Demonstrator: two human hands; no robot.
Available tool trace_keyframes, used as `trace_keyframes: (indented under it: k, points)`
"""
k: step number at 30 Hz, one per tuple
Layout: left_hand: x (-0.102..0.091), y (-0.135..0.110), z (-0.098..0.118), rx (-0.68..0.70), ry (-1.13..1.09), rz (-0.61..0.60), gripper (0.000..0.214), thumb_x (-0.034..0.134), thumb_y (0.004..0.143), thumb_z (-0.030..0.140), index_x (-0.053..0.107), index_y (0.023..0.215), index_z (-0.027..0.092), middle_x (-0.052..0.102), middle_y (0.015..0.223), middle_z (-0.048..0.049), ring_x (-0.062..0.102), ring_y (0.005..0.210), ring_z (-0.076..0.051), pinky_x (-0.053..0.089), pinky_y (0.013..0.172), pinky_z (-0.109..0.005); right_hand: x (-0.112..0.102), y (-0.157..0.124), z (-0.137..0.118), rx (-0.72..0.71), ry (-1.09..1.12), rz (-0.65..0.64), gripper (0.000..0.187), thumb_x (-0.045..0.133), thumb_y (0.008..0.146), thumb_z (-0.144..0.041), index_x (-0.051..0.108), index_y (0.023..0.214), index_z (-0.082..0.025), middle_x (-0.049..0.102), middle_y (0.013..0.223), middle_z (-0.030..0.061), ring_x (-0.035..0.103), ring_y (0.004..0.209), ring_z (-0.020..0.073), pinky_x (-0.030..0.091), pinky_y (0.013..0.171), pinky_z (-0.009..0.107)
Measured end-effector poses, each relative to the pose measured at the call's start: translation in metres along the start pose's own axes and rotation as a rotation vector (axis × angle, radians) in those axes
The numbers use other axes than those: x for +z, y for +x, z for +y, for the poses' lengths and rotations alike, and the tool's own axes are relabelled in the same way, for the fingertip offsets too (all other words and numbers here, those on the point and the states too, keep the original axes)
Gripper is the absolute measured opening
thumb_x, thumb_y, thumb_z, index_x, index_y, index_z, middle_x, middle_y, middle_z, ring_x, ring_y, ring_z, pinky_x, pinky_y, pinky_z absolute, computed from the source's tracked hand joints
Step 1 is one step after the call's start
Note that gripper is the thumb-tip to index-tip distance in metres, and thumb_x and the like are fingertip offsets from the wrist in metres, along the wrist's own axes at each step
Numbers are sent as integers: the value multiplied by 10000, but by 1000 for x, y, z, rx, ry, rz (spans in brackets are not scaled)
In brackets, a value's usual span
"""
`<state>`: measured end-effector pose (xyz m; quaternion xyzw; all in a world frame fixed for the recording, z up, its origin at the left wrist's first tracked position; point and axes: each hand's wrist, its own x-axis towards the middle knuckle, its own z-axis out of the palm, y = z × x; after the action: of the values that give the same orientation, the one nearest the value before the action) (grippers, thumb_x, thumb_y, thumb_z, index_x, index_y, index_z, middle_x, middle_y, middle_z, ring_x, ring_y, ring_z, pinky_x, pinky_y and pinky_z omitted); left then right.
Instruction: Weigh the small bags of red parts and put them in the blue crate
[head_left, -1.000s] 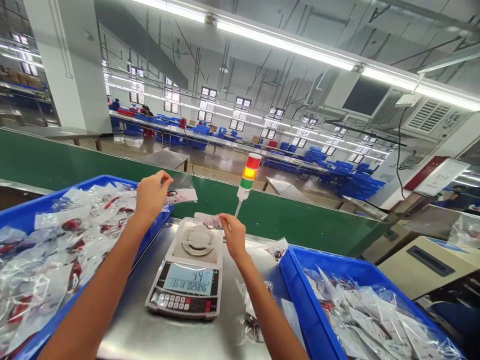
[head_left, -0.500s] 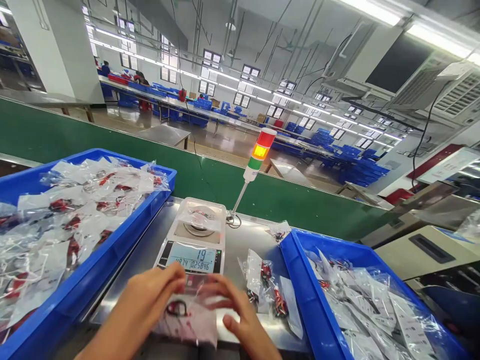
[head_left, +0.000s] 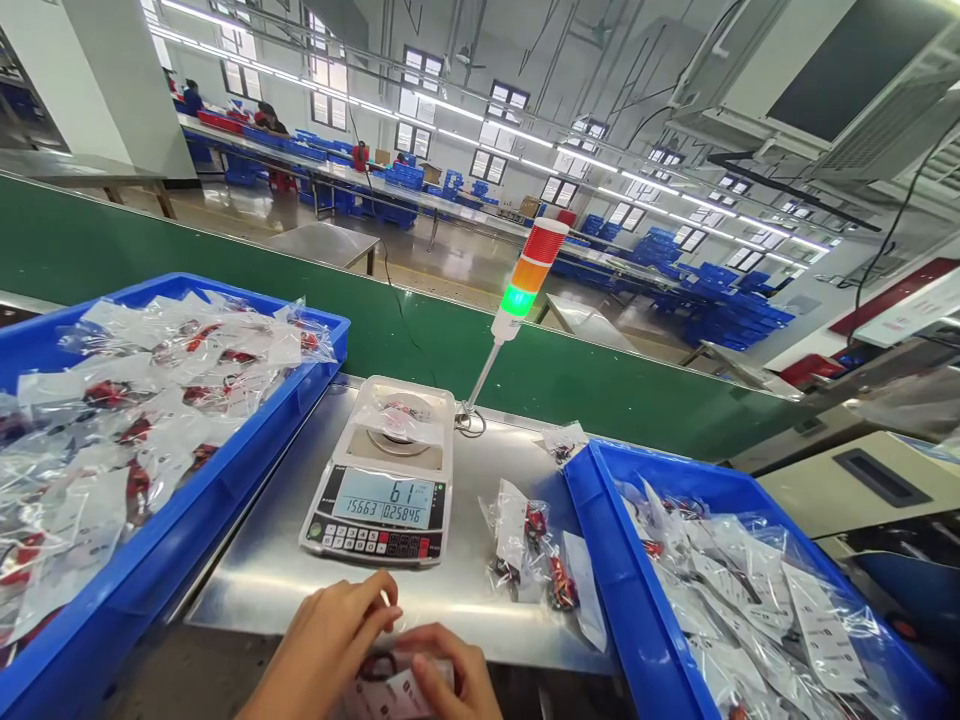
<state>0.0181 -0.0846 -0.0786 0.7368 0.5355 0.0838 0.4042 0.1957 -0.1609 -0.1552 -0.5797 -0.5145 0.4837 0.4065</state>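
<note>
Low in the view, at the metal table's front edge, is a clear plastic bag (head_left: 396, 692) with a printed white label and a dark looped cable. My right hand (head_left: 454, 675) grips its right side, the thumb lying over the label. My left hand (head_left: 330, 645) is closed at the bag's upper left, its fingers curled; part of the grip is hidden. Beyond my hands stands a digital scale (head_left: 382, 475), its display reading 61. Another small plastic bag (head_left: 397, 418) lies on the scale's round pan.
A blue bin (head_left: 300, 400) of bagged red parts stands left; another blue bin (head_left: 622, 580) of labelled bags stands right. Several loose bags (head_left: 536, 555) lie on the metal table (head_left: 480, 625). A signal lamp (head_left: 521, 300), lit green, rises behind the scale, before a green barrier (head_left: 637, 400).
Both hands have moved down and toward me with the bag, away from the scale's front. The display went from 19 to 61, and the lamp from yellow to green.
</note>
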Motion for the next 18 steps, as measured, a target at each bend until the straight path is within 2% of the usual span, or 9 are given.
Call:
trace_keyframes:
  k: [7,11,15,18]
  points:
    - [-4,2,5,47,-87,5,246,424,916,365,640,874,253,751,858,2,675,866,-216,429,757,-286,-11,3,-6,28,0,-45,576,562,817,-776,810,989,-286,788,998,76,702,1000,314,523,913,403]
    - [-5,6,4,46,-97,55,246,443,905,394,638,860,251,747,862,-15,683,876,-224,448,788,-296,-16,3,-7,19,-5,-1,573,575,809,-777,817,969,-283,788,971,76,698,979,304,522,923,399]
    - [-5,9,0,91,-98,56,215,509,881,416,653,887,256,748,914,-15,681,916,-223,450,815,-287,-26,4,-10,31,2,42,574,587,797,-781,815,956,-279,781,964,72,695,964,294,526,898,379]
    - [3,12,-5,144,-74,29,233,474,894,390,640,816,247,736,860,-12,675,865,-216,436,773,-279,-34,3,-8,53,-2,89,545,603,810,-750,806,989,-277,775,1010,70,683,1002,296,513,929,385]
